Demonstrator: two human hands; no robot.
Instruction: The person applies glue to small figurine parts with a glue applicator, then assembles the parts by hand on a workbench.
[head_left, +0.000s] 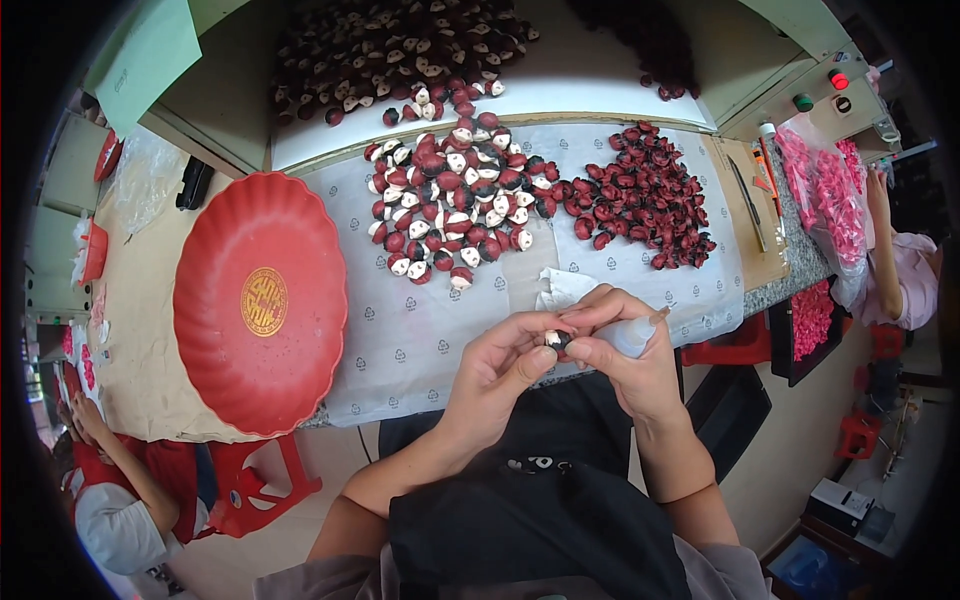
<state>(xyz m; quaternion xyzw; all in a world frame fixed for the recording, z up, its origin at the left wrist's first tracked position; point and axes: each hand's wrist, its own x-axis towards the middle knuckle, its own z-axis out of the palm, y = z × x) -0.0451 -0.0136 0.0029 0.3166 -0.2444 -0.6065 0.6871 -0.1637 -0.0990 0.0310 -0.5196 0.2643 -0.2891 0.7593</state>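
My left hand (pixel 500 372) pinches a small painted doll head (pixel 558 340), cream with black, in front of my apron. The fingertips of my right hand (pixel 640 372) meet it from the other side. A translucent squeeze bottle (pixel 628 338) is also tucked in my right hand, its thin tip pointing up and to the right. Crumpled white tissue (pixel 566 287) lies just beyond my fingers. Farther off is a pile of similar heads (pixel 455 195) in dark red, cream and black. Beside it sits a heap of dark red, black-edged hollow pieces (pixel 645 195).
A big red scalloped tray (pixel 210 300) stands at left. More heads (pixel 400 60) fill the hooded booth behind. Tweezers (pixel 745 200) lie at right, near a bag of pink pieces (pixel 820 190). Other people work at both sides (pixel 120 500); a red stool (pixel 265 485) stands lower left.
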